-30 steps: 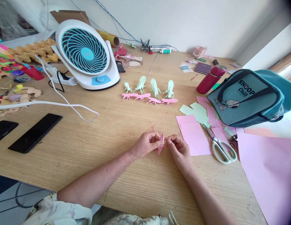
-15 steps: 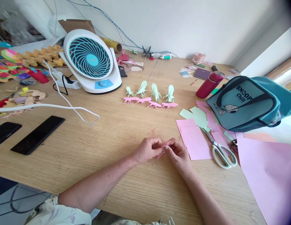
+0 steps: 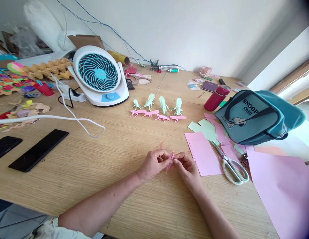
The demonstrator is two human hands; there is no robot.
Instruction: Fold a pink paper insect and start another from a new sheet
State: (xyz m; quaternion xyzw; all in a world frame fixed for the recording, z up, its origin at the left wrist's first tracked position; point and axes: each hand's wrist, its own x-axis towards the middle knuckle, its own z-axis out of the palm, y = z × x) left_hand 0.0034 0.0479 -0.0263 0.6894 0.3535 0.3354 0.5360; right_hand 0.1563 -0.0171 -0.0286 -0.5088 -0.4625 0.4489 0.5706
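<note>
1. Change: R hand (image 3: 190,171) is now right up against L hand (image 3: 153,163); a sec. ago its fingertips sit just right of the folded pink paper (image 3: 172,155). Paper tilt also differs: heavily slanted half a sec. ago, steeper now.
2. Meaning (judgement): L hand prob. serves as clamp, R hand as shaping tool; fine adj. appears in progress.
3. Pos.: folded pink paper is btwn both hands, near side of table (image 3: 114,152), left of pink sheets (image 3: 206,157) and scissors (image 3: 235,171). Clearance above table: can't tell.
4. Orientation: long axis runs approx. near–far, skewed; far tip leans right, near tip points left. Front vs. rear end: can't tell.
5. Fingers: L thumb + index grasp paper approx. mid-length; R thumb + index pinch at its right edge. Exact R contact pt. partly hidden.
6. Ref.: pink figures (image 3: 178,118) stand farther off, near side of green figures (image 3: 178,105).
</note>
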